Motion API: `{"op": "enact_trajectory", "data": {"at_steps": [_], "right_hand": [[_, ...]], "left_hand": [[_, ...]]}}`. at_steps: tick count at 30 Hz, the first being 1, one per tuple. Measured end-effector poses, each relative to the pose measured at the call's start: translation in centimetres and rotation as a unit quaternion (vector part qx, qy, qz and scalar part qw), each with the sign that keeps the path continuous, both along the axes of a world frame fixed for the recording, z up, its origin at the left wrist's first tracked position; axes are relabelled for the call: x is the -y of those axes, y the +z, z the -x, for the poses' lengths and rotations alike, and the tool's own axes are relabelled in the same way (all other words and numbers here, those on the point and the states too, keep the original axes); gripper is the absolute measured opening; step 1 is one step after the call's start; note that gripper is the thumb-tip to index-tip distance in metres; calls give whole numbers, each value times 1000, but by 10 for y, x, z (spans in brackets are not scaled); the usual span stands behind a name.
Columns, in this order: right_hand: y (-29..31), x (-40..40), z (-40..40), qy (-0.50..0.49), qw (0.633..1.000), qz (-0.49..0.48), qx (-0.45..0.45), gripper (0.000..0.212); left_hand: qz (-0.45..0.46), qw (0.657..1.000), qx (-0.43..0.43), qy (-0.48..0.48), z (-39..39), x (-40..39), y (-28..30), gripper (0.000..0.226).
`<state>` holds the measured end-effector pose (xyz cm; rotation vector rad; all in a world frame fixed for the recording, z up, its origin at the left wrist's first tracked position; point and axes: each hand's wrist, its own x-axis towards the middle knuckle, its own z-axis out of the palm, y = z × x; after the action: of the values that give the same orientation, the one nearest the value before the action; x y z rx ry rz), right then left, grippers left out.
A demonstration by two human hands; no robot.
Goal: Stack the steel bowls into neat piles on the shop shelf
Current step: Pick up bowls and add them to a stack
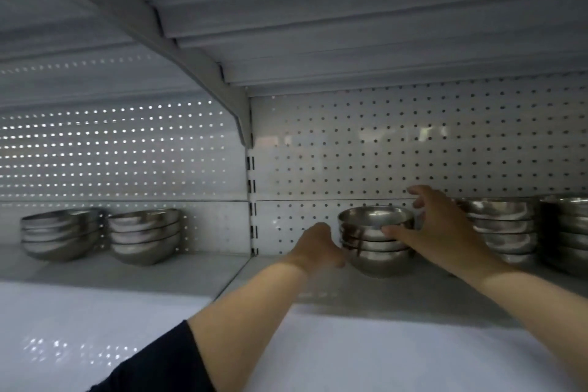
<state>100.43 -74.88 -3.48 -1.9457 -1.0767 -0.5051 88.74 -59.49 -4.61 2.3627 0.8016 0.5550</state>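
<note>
Step in hand: by the look of it, squaring up the middle pile of steel bowls point(375, 240), low and right of centre in the frame, on the shop shelf point(397, 289).
Left hand point(318, 247): at the pile's left flank, low down, touching or just beside the lower bowls; its fingers are hidden behind the hand, so I cannot tell whether they grip or only press.
Right hand point(426, 226): on the pile's right side, thumb laid across the front wall of an upper bowl, fingers spread and loosely curved above and behind the rim; it seems to cup the top of the pile rather than clamp it.
How to do it well: I judge that both hands should press inward evenly, so the rims line up and no bowl sits tilted; steel on steel slides easily, so a light, level push suits better than a shove.
Risk: a one-sided push may skew the pile or knock it toward the neighbouring pile on the right point(499, 229), which stands just beside it.
Pile contents: about four bowls nested upright; the top bowl shows nothing inside.
Other piles: two at the left of the frame point(60, 234) point(144, 235), each of nested bowls, with rims slightly uneven; one more at the far right edge point(566, 232), partly cut off.
Backing: perforated white panel point(413, 143) behind all the piles.
</note>
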Motion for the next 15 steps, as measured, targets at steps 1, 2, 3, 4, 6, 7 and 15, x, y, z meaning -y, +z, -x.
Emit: {"op": "enact_trajectory", "data": {"at_steps": [1,2,3,4,6,7,15], "right_hand": [[0,-1,5,10,1000,4,13,77],[-1,-4,12,23,999,9,21,71],[-1,-6,18,37,999,15,27,65],[-1,-8,24,49,998,22,35,60],[-2,-10,36,65,996,38,56,55],[-2,-10,41,69,994,46,65,54],[13,-27,94,134,987,90,7,58]], "left_hand": [[-2,1000,-6,1,6,0,4,66],[-3,1000,-12,0,12,0,8,67],[-12,1000,-27,-2,19,-1,10,69],[-20,999,-45,3,28,-1,13,72],[-38,997,-66,15,51,-2,14,72],[-41,996,-74,19,64,-5,12,72],[-13,993,9,116,205,-65,5,60]]}}
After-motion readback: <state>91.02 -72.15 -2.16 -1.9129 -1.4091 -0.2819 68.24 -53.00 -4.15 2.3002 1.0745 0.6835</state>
